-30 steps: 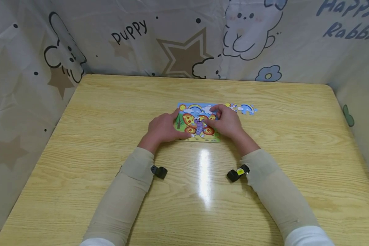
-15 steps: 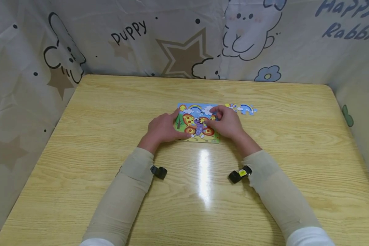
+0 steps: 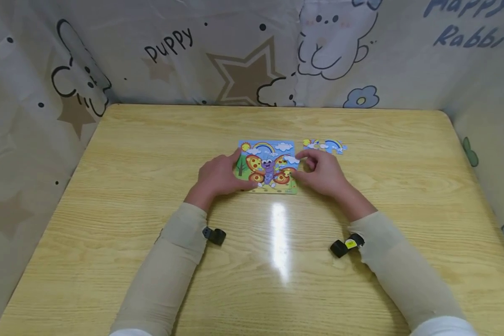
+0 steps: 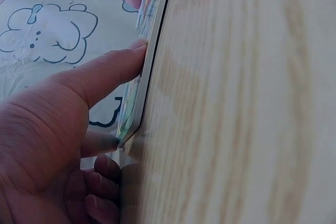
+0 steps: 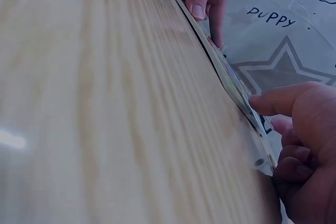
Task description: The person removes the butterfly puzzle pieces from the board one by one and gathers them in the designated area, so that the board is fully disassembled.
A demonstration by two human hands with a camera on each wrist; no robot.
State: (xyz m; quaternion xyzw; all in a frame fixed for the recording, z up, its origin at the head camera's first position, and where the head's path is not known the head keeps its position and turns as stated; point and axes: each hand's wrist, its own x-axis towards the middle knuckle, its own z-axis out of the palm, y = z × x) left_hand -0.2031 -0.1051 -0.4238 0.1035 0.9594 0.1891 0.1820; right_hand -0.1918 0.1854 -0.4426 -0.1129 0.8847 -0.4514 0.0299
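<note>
A jigsaw puzzle board with a butterfly, sun and rainbow lies flat on the wooden table. My left hand holds it by its left side, with the thumb along the front edge and a finger at the upper left. My right hand is at the board's right edge, pinching a puzzle piece with a white cloud between thumb and forefinger. This piece lies over the butterfly's right wing; its exact outline is hard to tell. In the right wrist view, the right thumb touches the colourful surface near the board's corner.
Loose puzzle pieces, one with a rainbow and one with a sun, lie right of the board, beyond the right hand. The wooden table reaches a printed cloth at the back and sides.
My right hand has moved right, from over the butterfly's upper right wing to the board's right edge. The left hand stays in place. The head view has shifted slightly.
</note>
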